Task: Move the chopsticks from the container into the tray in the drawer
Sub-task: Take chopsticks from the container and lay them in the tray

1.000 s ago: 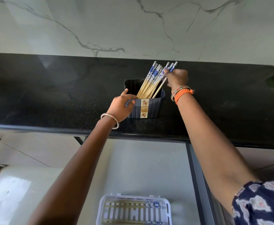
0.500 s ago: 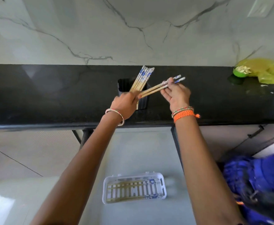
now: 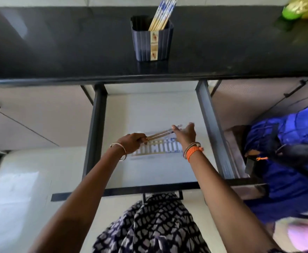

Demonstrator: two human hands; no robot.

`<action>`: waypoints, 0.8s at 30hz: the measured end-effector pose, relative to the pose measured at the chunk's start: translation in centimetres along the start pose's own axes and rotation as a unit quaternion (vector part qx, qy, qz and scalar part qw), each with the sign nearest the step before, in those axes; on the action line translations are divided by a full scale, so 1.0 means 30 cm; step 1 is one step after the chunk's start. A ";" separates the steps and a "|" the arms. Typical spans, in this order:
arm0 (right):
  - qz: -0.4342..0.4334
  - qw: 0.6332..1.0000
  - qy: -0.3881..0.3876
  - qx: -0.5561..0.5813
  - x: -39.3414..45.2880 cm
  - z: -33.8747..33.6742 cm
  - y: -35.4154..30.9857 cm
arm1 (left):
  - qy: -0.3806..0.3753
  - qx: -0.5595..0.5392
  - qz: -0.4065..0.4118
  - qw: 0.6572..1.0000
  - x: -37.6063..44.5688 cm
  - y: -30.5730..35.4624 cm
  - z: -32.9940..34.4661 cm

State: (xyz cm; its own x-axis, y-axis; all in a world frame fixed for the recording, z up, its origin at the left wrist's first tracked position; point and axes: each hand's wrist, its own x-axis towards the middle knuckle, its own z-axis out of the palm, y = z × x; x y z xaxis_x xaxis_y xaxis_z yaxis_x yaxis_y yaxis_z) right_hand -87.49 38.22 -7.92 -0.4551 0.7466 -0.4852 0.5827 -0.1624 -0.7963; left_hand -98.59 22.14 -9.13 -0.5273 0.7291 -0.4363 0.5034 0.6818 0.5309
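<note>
Two bare hands meet over the white slotted plastic tray [image 3: 156, 147] lying on the pale floor of the open dark-framed drawer [image 3: 96, 128] at the centre of the frame. The left hand [image 3: 132, 142], wearing a thin bangle, is curled closed around one end of a pair of wooden chopsticks with blue-patterned tips [image 3: 160, 134]. The right hand [image 3: 185, 133], with orange and beaded bands at the wrist, has its fingers loosely extended and pinches the pair's other end. The held pair lies nearly level, slanting slightly up to the right, just above the tray's upper edge; contact with the tray cannot be told because of motion blur. Wooden sticks already lie in the tray. At upper centre, the dark blue ribbed plastic container [image 3: 152, 43] stands upright on the black stone countertop [image 3: 58, 42], with a bundle of remaining chopsticks [image 3: 163, 13] leaning to the right inside it.
</note>
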 end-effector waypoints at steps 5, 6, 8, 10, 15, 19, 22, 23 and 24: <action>-0.446 0.759 -0.074 -0.469 -0.007 0.018 0.116 | -0.029 0.000 -0.001 1.000 0.005 -0.038 0.033; -0.454 0.739 -0.137 -0.478 -0.004 0.034 0.119 | -0.025 0.000 -0.001 1.000 0.013 -0.029 0.026; -0.437 0.750 -0.185 -0.461 0.012 0.056 0.113 | -0.008 0.027 -0.009 1.000 0.020 -0.017 0.008; -0.418 0.777 -0.176 -0.437 0.047 0.062 0.118 | 0.080 0.018 -0.015 0.997 0.013 -0.036 -0.001; -0.350 0.779 -0.203 -0.479 0.117 0.064 0.157 | 0.241 -0.118 -0.129 0.955 -0.019 -0.145 0.009; -0.325 0.774 -0.240 -0.487 0.144 0.130 0.165 | 0.137 -0.158 -0.205 0.956 -0.014 -0.194 0.068; -0.303 0.779 -0.269 -0.478 0.156 0.161 0.180 | 0.129 -0.187 -0.230 0.946 0.000 -0.222 0.106; -0.298 0.784 -0.272 -0.472 0.161 0.164 0.183 | 0.131 -0.199 -0.234 0.943 0.004 -0.232 0.114; -0.293 0.791 -0.272 -0.463 0.166 0.167 0.185 | 0.132 -0.214 -0.235 0.939 0.007 -0.241 0.120</action>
State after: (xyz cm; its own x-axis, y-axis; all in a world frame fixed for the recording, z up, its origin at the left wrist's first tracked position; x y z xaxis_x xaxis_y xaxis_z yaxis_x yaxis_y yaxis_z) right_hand -89.89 37.82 -16.57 -0.9051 0.0902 -0.4154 0.2937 0.8392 -0.4576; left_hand -99.87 17.58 -15.67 -0.8021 0.2741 -0.5306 -0.1192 0.7971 0.5920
